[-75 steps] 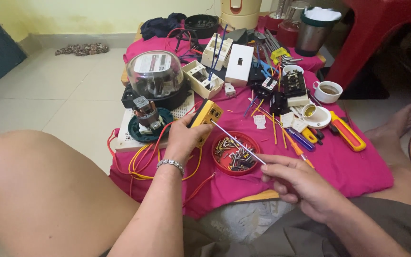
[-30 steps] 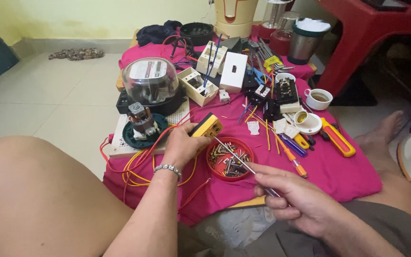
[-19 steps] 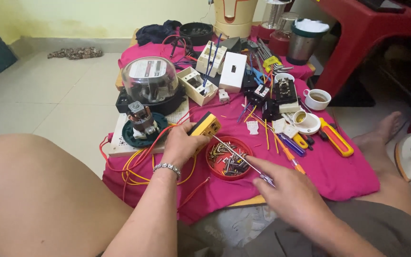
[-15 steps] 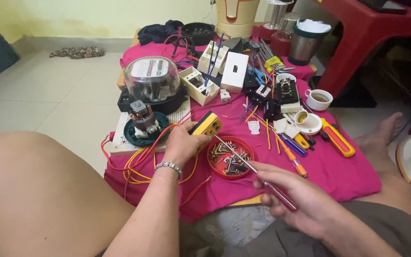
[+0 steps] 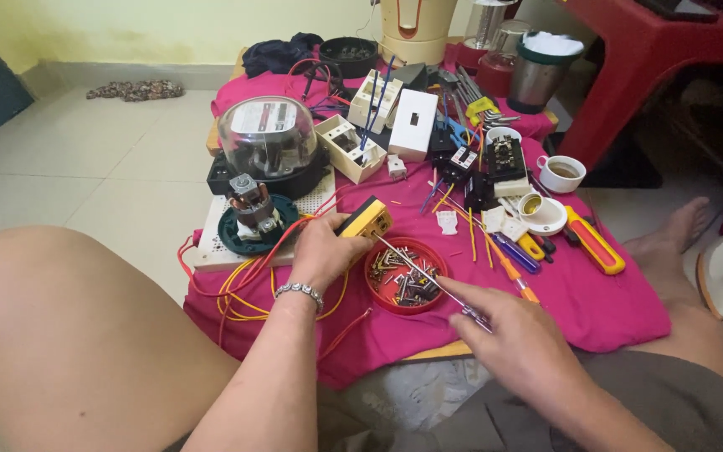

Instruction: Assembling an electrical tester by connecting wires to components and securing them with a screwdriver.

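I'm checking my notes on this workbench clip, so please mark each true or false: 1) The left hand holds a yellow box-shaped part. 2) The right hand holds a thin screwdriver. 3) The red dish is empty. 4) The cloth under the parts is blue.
1) True: the left hand grips the yellow part.
2) True: the right hand holds the screwdriver, its tip at the yellow part.
3) False: the red dish holds screws and small metal pieces.
4) False: the cloth is pink.

Right hand (image 5: 519, 339) slid up the screwdriver (image 5: 428, 280)
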